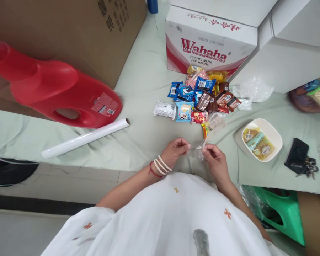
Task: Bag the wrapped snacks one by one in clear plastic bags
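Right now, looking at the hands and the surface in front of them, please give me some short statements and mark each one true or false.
1. Both hands, left hand and right hand, pinch a small clear plastic wrapper. True.
2. The white oval bowl holds no packets. False: it holds yellow and teal packets.
3. The large red plastic jug lies on its side. True.
4. The white rolled tube stands upright. False: it lies flat, beside the jug.
5. The pile of small snack packets lies in front of the white and red Wahaha carton. True.
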Demonstrator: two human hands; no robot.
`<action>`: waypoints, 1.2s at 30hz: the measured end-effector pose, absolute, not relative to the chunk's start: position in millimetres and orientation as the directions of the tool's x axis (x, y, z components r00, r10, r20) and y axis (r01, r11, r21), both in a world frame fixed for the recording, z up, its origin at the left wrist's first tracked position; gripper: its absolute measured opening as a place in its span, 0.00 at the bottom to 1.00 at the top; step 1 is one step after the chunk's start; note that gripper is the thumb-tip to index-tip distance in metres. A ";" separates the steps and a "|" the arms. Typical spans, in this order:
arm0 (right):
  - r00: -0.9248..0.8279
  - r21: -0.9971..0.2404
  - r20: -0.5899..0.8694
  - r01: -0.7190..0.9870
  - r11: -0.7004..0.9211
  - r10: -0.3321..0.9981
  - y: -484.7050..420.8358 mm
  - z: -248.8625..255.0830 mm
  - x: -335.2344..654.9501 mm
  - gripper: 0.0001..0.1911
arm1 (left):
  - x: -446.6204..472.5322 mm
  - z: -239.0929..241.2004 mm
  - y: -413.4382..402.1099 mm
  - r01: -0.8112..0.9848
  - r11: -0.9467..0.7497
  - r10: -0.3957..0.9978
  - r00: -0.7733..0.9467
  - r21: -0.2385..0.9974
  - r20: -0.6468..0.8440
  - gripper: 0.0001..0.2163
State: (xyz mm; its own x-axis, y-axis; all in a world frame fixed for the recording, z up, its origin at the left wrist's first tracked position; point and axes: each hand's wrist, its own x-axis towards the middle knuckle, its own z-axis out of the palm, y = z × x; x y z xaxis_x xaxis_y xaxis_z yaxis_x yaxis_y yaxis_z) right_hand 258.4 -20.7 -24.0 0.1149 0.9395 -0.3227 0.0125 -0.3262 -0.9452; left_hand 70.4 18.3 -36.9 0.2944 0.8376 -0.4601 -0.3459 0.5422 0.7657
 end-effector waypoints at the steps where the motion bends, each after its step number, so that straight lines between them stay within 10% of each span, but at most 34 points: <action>1: 0.128 -0.934 -0.358 -0.045 -0.355 0.925 -22.6 -25.5 262.2 0.13 | 67.4 -38.6 18.0 -0.403 0.566 0.824 0.281 0.719 -0.492 0.20; 10: 0.093 -0.943 -0.331 0.014 -0.334 0.939 -36.9 -26.8 264.6 0.12 | 84.7 -32.5 16.4 -0.062 0.389 0.868 0.359 0.919 -0.343 0.16; 22: 0.058 -0.843 -0.532 -0.138 -0.521 0.845 -53.7 -29.4 295.7 0.17 | 63.5 -40.7 17.9 -0.584 0.598 0.787 0.298 0.550 -0.539 0.17; 30: 0.101 -0.911 -0.393 0.088 -0.402 0.914 -26.6 -32.2 274.9 0.30 | 79.8 -45.7 2.6 -0.491 0.550 0.835 0.313 0.675 -0.453 0.16; 36: 0.041 -0.939 -0.314 0.132 -0.316 0.949 4.6 -38.6 244.4 0.18 | 77.2 -35.7 2.5 -0.199 0.391 0.920 0.127 0.899 -0.372 0.17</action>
